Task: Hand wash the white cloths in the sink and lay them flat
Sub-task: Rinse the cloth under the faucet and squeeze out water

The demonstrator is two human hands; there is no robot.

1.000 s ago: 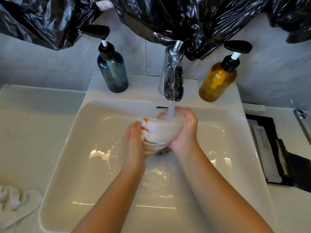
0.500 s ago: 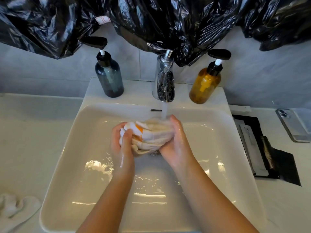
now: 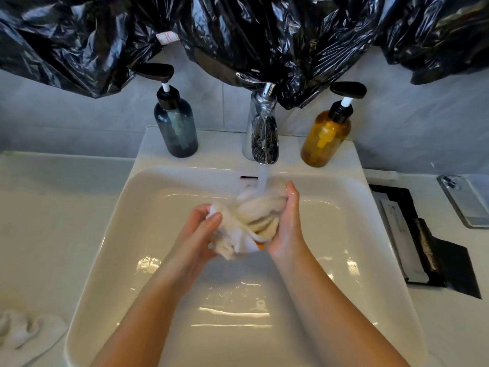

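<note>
We are gripping the bunched white cloth (image 3: pixel 258 213) with our left hand (image 3: pixel 197 234) and right hand (image 3: pixel 287 226) curled round it, under the running faucet (image 3: pixel 263 133).

Wet white cloth (image 3: pixel 254 215), bunched into a twisted wad, held above the far half of the sink (image 3: pixel 105 260), right under the running water (image 3: pixel 262 181). Pinched at its left end by the left hand (image 3: pixel 195 234), cupped on its right side by the right hand (image 3: pixel 285 223). Small orange patch (image 3: pixel 260 246) showing at its lower edge, by the right palm. Crumpled in a loose heap at the near left corner of the worktop (image 3: pixel 53 234), a second white cloth (image 3: pixel 23 332), just beside the sink's left rim. Sink white, rectangular, glossy, droplets in the basin.
</note>
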